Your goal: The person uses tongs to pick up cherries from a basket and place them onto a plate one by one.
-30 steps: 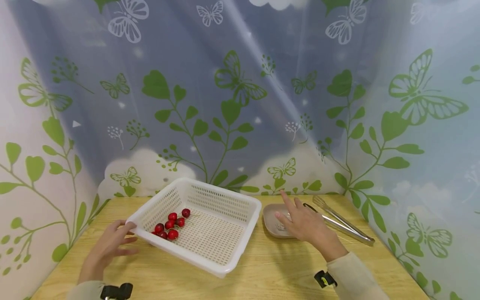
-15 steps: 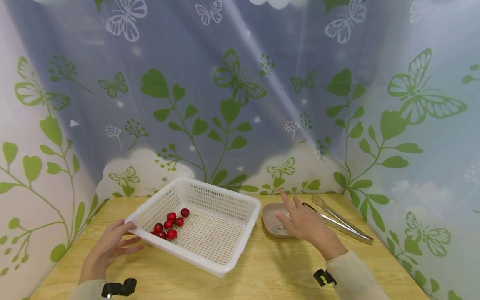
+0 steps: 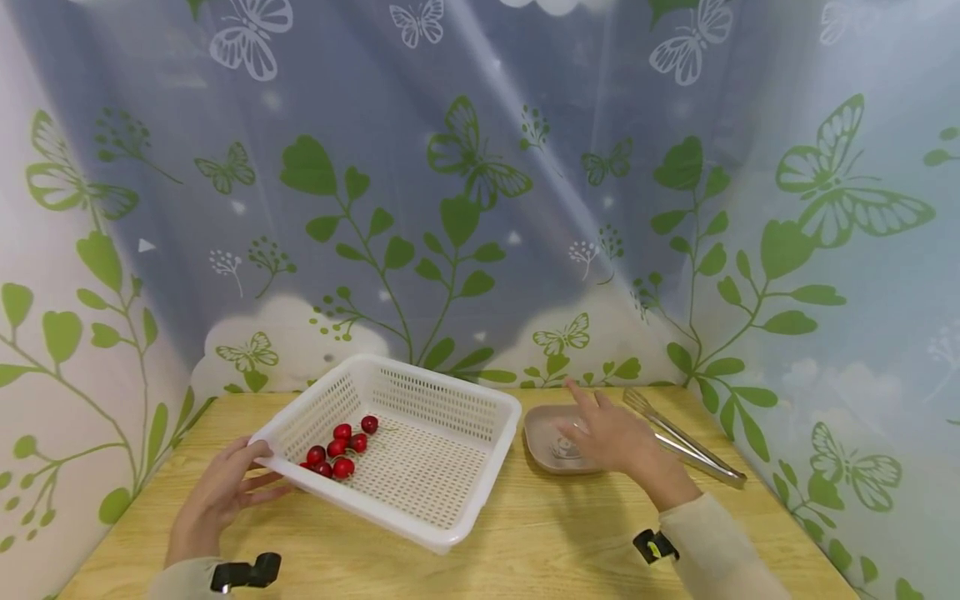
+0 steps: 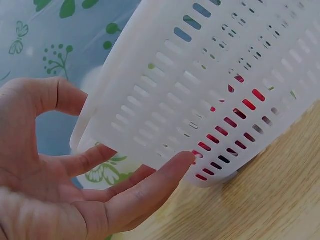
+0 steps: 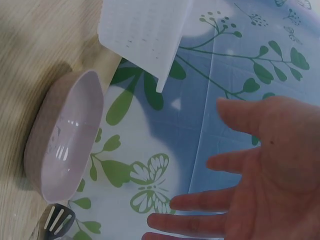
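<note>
A white plastic basket (image 3: 431, 433) with slotted walls stands at the left centre of the head view. Several red cherries (image 3: 343, 467) lie bunched in its left end; through the slots in the left wrist view, red cherries (image 4: 212, 139) show too. My left hand (image 3: 217, 500) grips the basket's left corner, thumb at the rim and fingers against the wall below. Above a small beige dish (image 3: 542, 442), my right hand (image 3: 618, 437) hovers with its fingers spread and holds nothing. It covers the dish's right part in the head view; the right wrist view shows the dish (image 5: 75, 135) whole.
Metal tongs (image 3: 697, 454) lie right of the dish, partly behind the right hand. The wooden table (image 3: 517, 558) is backed and flanked by a curtain (image 3: 480, 317) printed with butterflies and leaves.
My right hand has shifted slightly right over the dish, baring more of its inside and covering more of the tongs. My left hand keeps to the basket's corner, its lower fingers farther in beneath it.
</note>
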Demonstrator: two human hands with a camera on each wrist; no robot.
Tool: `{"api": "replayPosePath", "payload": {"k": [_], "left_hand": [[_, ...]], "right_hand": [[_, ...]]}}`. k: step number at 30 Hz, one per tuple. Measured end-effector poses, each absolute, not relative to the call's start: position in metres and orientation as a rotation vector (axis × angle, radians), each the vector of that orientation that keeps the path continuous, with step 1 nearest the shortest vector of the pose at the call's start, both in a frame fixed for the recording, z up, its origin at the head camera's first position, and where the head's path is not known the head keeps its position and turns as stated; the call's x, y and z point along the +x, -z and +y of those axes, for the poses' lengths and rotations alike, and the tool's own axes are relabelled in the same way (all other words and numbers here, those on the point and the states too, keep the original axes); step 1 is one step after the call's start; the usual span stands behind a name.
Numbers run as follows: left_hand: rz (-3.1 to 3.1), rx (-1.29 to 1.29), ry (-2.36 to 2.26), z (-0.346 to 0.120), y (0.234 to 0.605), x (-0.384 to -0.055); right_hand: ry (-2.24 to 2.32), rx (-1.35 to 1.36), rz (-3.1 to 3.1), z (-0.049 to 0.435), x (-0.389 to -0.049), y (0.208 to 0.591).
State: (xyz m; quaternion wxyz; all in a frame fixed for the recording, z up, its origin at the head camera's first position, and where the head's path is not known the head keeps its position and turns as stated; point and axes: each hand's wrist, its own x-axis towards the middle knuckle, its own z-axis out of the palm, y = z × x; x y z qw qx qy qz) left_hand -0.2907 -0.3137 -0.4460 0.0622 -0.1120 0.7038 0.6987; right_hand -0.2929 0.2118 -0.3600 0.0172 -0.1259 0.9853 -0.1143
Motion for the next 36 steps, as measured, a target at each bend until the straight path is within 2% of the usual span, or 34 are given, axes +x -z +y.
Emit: {"api": "replayPosePath", "payload": {"k": [15, 23, 36], "left_hand": [[2.132, -0.338, -2.134, -0.313, 0.45, -0.296], [2.15, -0.335, -2.142, -0.309, 0.448, -0.292], [2.121, -0.362, -2.178, -0.309, 0.448, -0.292]], "right_hand": [[0.324, -0.411, 3.067, 0.266, -0.318, 0.353], [0.194, -0.288, 3.079, 0.29, -0.326, 0.355], [0.254, -0.143, 3.006, 0.305, -0.338, 0.356]]}}
